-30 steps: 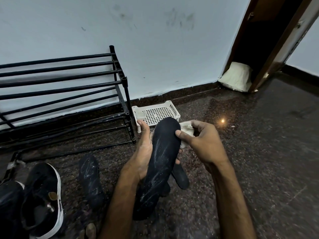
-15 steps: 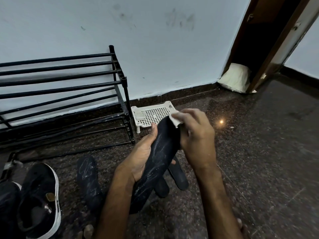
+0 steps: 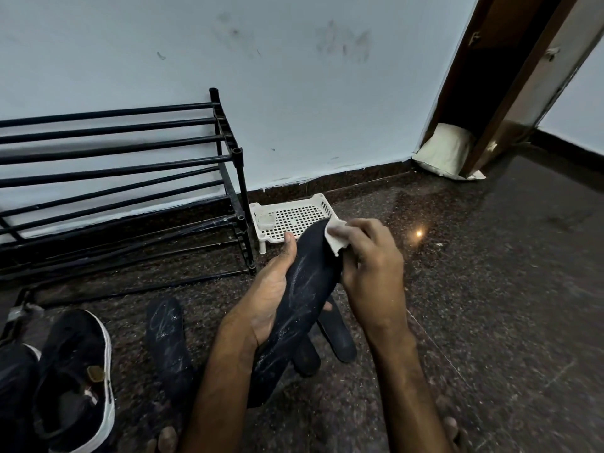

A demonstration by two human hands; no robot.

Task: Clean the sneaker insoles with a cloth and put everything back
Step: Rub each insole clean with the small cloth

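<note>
Speckled granite floor [image 3: 490, 289] below, and the left hand [image 3: 268, 299] grips the black insole [image 3: 304, 289] along its edge, thumb laid on top, fingers curled underneath. The right hand [image 3: 369, 266] pinches the white cloth [image 3: 335, 238], fingers bunched tight, pressing it on the insole's toe end. Another insole [image 3: 166, 341] lies left of the left wrist, beside the sneaker [image 3: 75, 380].

A tray [image 3: 322, 204] stands right of the rack [image 3: 130, 178], against the wall [image 3: 294, 93].

Pale wall [image 3: 294, 93], black rack [image 3: 237, 152] — speckled floor [image 3: 490, 289]
</note>
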